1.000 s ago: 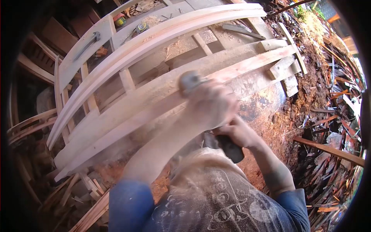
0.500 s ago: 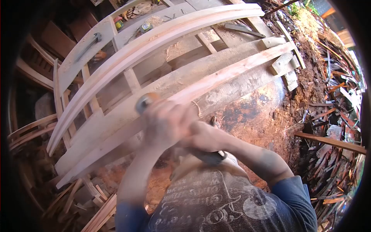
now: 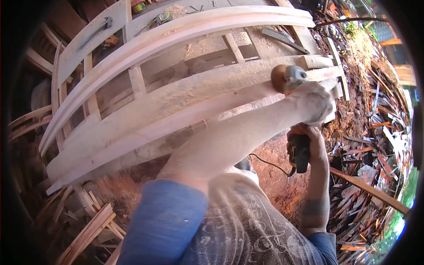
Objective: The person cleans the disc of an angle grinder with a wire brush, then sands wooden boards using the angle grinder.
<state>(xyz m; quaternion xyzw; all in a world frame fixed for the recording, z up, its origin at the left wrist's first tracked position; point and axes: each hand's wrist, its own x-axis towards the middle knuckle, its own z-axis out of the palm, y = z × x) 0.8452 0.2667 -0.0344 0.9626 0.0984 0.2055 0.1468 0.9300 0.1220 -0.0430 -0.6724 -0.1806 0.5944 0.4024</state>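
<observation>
An angle grinder (image 3: 295, 74) with a round brownish disc at its head is at the right end of a pale wooden strip (image 3: 198, 107). Closed around the front of the tool is my left hand (image 3: 314, 102), its arm stretched across my body. My right hand (image 3: 311, 137) wraps the black rear body of the grinder, lower and nearer to me. The disc is at the strip's surface; whether it touches cannot be made out. A dark power cord (image 3: 271, 163) loops away from the tool's rear end.
A curved wooden beam (image 3: 176, 33) spans the dusty frame behind the strip. A hammer (image 3: 95, 33), a tape measure (image 3: 164, 17) and a metal bar (image 3: 285, 41) lie on it. Wood scraps (image 3: 380, 176) are heaped at right, with cut strips (image 3: 88, 234) at lower left.
Both hands have carried the angle grinder from the middle of the strip to its right end. The view has shifted slightly.
</observation>
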